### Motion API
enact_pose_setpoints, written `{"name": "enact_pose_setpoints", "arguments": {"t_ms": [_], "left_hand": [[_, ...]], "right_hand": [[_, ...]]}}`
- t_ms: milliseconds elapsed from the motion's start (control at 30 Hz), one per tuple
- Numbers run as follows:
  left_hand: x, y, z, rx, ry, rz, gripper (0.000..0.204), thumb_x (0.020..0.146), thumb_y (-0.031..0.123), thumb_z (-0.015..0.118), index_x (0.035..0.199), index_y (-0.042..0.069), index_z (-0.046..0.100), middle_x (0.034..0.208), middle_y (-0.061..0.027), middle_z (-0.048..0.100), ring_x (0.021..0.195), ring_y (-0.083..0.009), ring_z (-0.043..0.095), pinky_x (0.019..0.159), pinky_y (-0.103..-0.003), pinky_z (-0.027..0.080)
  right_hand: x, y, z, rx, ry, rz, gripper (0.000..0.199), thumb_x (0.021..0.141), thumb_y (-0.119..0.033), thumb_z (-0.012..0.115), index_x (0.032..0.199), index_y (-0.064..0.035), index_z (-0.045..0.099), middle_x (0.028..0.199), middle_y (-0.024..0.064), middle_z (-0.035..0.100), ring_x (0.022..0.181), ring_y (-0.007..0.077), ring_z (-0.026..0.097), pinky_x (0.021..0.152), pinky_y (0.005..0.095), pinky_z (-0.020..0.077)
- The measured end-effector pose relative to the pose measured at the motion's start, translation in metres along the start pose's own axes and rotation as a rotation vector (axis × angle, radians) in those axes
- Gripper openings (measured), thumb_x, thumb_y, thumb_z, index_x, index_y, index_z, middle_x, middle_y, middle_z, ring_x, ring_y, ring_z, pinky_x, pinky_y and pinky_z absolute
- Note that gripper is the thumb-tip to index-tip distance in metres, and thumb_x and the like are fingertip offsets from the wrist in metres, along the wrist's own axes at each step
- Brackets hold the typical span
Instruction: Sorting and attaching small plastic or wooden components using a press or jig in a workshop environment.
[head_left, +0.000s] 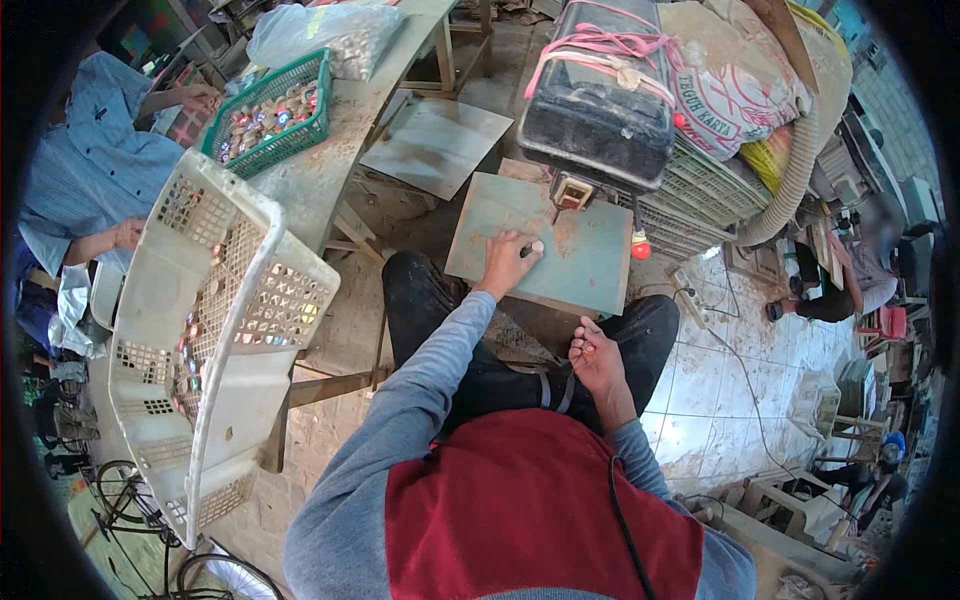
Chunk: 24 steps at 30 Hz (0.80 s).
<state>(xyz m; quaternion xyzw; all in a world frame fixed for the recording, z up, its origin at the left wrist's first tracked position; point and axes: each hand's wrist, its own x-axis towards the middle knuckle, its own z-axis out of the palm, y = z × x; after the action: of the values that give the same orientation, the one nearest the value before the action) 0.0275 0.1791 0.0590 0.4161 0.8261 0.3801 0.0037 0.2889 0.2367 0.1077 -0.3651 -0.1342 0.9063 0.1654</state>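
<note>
My left hand (508, 264) lies over a green board (490, 215) in front of me. Its thumb and fingertips pinch a small, round, pale piece (538, 246) that looks like wood. Palm up above my right thigh, my right hand (598, 362) has its fingers curled in. Something small and orange-brown shows among them, too little to name. Beyond the board stands a black, dusty machine (600, 110) tied with pink cord. A small metal fitting (572, 195) at its front overhangs the board, where brown dust is scattered.
A white plastic crate (275, 235) with small pieces inside stands tilted at my left. On the table (345, 130) are a green basket (320, 125) of round pieces and a clear bag (330, 35). A grey hose (800, 190) bends down at right; a cable (740, 365) crosses the tiles. Other people sit left and right.
</note>
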Motion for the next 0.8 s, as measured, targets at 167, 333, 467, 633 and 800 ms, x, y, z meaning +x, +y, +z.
{"name": "enact_pose_setpoints", "arguments": {"t_ms": [167, 333, 467, 633, 800], "left_hand": [[0.006, 0.005, 0.006, -0.046, -0.057, -0.024, 0.032, 0.078, 0.030, 0.077, 0.105, 0.014, 0.074, 0.101, -0.0056, 0.066, 0.101, -0.0278, 0.060, 0.089, -0.046, 0.040], [0.008, 0.002, 0.009, 0.001, -0.002, 0.052, 0.034, 0.077, 0.028, 0.078, 0.107, 0.013, 0.074, 0.104, -0.0051, 0.066, 0.103, -0.0280, 0.059, 0.091, -0.046, 0.039], [0.019, -0.002, 0.016, -0.057, -0.058, 0.003, 0.027, 0.076, 0.026, 0.078, 0.101, 0.013, 0.075, 0.097, -0.0048, 0.065, 0.100, -0.0269, 0.059, 0.091, -0.045, 0.037], [0.038, 0.002, 0.026, -0.032, -0.008, 0.020, 0.029, 0.076, 0.028, 0.079, 0.101, 0.013, 0.076, 0.096, -0.0049, 0.065, 0.096, -0.0277, 0.060, 0.088, -0.044, 0.039], [0.044, 0.007, 0.026, 0.014, 0.020, 0.029, 0.033, 0.076, 0.030, 0.079, 0.104, 0.012, 0.076, 0.094, -0.0050, 0.065, 0.093, -0.0278, 0.060, 0.086, -0.043, 0.041]], "right_hand": [[0.000, -0.007, 0.005, -0.045, 0.040, 0.035, 0.016, 0.096, -0.015, 0.062, 0.111, -0.0095, 0.062, 0.079, 0.0012, 0.059, 0.065, 0.0136, 0.053, 0.059, 0.0277, 0.0433], [-0.007, -0.040, 0.037, -0.104, 0.105, -0.109, 0.017, 0.097, -0.025, 0.061, 0.107, -0.0105, 0.064, 0.074, -0.0003, 0.057, 0.063, 0.0112, 0.050, 0.057, 0.0266, 0.0396], [-0.023, -0.084, 0.081, -0.338, 0.015, -0.433, 0.026, 0.099, -0.031, 0.058, 0.113, -0.0092, 0.065, 0.074, -0.0002, 0.057, 0.063, 0.0109, 0.049, 0.056, 0.0259, 0.0384], [-0.027, -0.110, 0.126, -1.187, 0.081, -1.047, 0.044, 0.101, -0.036, 0.056, 0.126, -0.0011, 0.061, 0.085, 0.0063, 0.069, 0.070, 0.0175, 0.062, 0.064, 0.0305, 0.0482], [-0.016, -0.119, 0.129, -1.604, 0.180, -1.010, 0.038, 0.098, -0.034, 0.059, 0.116, -0.0014, 0.064, 0.081, 0.0157, 0.069, 0.071, 0.0280, 0.066, 0.068, 0.0356, 0.0503]]}}
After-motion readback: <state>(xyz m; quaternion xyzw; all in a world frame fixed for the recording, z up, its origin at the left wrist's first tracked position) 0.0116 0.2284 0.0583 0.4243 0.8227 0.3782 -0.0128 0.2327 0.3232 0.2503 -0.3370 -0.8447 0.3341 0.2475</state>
